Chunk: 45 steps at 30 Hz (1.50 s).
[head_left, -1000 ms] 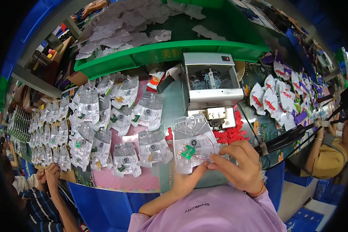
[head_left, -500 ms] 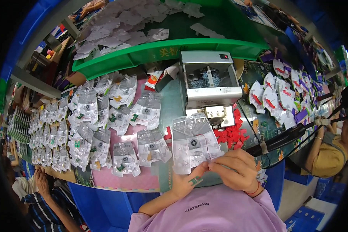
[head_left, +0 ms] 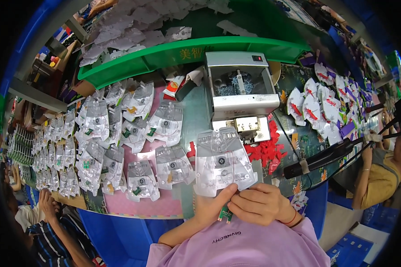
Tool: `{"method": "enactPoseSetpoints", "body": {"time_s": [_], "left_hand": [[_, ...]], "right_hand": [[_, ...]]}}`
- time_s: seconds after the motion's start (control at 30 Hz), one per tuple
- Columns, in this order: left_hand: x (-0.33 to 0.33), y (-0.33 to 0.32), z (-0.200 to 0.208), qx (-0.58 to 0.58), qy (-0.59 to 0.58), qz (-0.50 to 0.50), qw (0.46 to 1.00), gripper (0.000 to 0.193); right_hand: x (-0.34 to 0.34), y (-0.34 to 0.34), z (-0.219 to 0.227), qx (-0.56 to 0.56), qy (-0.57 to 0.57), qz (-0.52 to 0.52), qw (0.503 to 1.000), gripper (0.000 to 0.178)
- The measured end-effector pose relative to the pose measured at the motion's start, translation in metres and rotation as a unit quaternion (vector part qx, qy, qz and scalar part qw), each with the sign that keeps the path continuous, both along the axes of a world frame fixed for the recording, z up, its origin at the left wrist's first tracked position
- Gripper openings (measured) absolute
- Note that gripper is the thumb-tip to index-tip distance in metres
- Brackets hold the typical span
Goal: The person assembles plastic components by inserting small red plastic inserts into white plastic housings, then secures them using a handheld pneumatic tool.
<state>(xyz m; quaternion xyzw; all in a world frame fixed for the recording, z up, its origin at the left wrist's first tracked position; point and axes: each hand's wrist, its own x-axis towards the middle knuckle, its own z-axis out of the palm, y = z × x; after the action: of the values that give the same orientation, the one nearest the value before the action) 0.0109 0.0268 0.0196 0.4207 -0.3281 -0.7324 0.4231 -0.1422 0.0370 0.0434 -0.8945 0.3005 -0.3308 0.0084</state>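
Observation:
A translucent white plastic housing (head_left: 223, 167) with a dark round part in its middle lies in front of me, its near edge at my fingers. My left hand (head_left: 213, 204) grips that edge, thumb on top and the other fingers mostly hidden. Close against it, my right hand (head_left: 262, 205) is closed with its fingers curled at the same edge; what they pinch is hidden. A small green circuit board (head_left: 225, 215) hangs below the housing, between my hands and beside the right fingertips.
A screw feeder machine (head_left: 240, 84) stands behind the housing, with red plastic parts (head_left: 267, 149) beside it. Similar housings (head_left: 140, 180) crowd the left. A black powered screwdriver (head_left: 323, 158) lies at right. Beyond is a green bin (head_left: 142, 62); more assembled pieces (head_left: 316, 109) lie far right.
The circuit board has swung from a slant over my left wrist to hanging nearly straight down. My right hand has shifted slightly left and down. The thin red wire on the housing shows less.

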Motion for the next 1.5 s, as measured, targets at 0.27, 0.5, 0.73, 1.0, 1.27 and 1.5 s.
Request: {"method": "enactPoseSetpoints", "body": {"time_s": [0.27, 0.5, 0.73, 1.0, 1.27, 1.5], "left_hand": [[0.009, 0.002, -0.023, 0.139, 0.191, 0.119, 0.964, 0.04], [0.032, 0.0, -0.027, 0.063, 0.133, 0.173, 0.974, 0.025], [0.031, 0.002, -0.032, 0.033, 0.081, 0.178, 0.98, 0.026], [0.022, 0.001, -0.016, 0.105, 0.139, 0.185, 0.967, 0.041], [0.013, 0.001, -0.02, 0.103, 0.136, 0.248, 0.954, 0.045], [0.008, 0.002, -0.02, 0.058, 0.125, 0.241, 0.961, 0.039]], "right_hand": [[-0.016, -0.001, 0.002, 0.024, -0.059, -0.061, 0.996, 0.017], [-0.046, 0.0, 0.002, 0.199, -0.192, -0.328, 0.904, 0.018], [-0.029, 0.003, -0.051, 0.237, -0.082, -0.248, 0.936, 0.018], [-0.02, 0.003, -0.081, 0.181, -0.038, -0.273, 0.944, 0.019], [-0.024, 0.023, -0.068, 0.19, -0.012, -0.217, 0.957, 0.018], [-0.023, 0.033, -0.078, 0.223, -0.052, -0.208, 0.951, 0.02]]}}
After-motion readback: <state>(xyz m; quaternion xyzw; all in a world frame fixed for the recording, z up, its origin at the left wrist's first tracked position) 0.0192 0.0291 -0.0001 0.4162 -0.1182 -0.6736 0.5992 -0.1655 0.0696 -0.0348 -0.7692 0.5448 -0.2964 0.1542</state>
